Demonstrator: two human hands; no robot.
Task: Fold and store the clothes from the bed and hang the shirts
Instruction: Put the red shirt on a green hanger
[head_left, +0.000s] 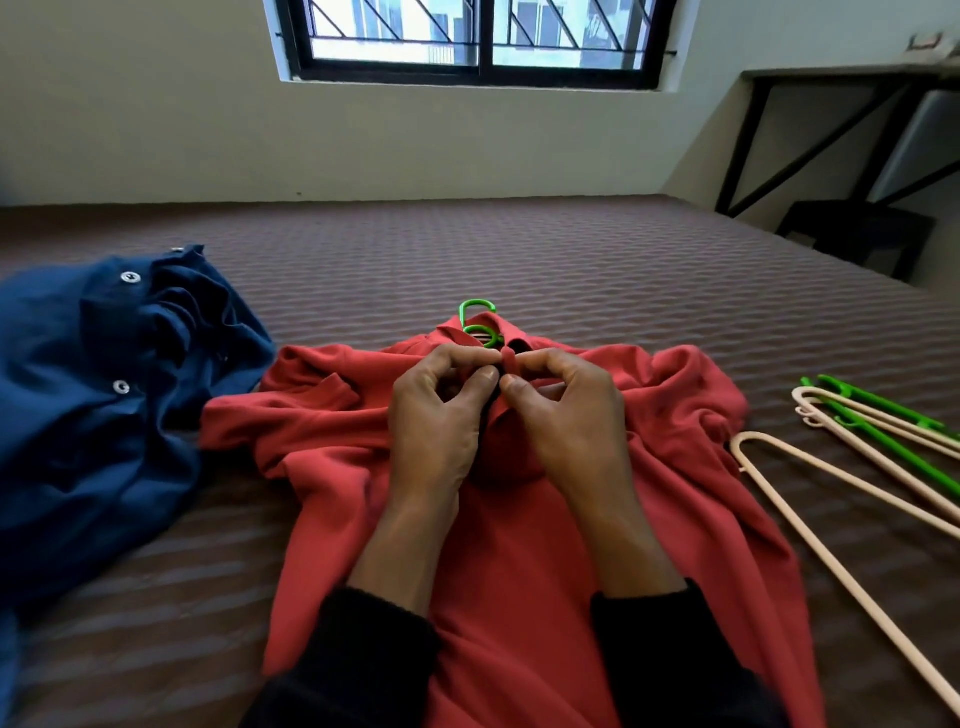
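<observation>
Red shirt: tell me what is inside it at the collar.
A green hanger hook sticks out of the red shirt at its collar. The rest of that hanger is covered by fabric. Both the left hand and the right hand pinch the placket just below.

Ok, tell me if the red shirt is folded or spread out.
Spread, not folded: the red shirt lies open and rumpled on the bed, green hanger hook poking from its collar.

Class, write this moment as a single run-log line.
both hands: left hand and right hand pinch red shirt placket | green hanger hook at collar | blue shirt waits
</observation>
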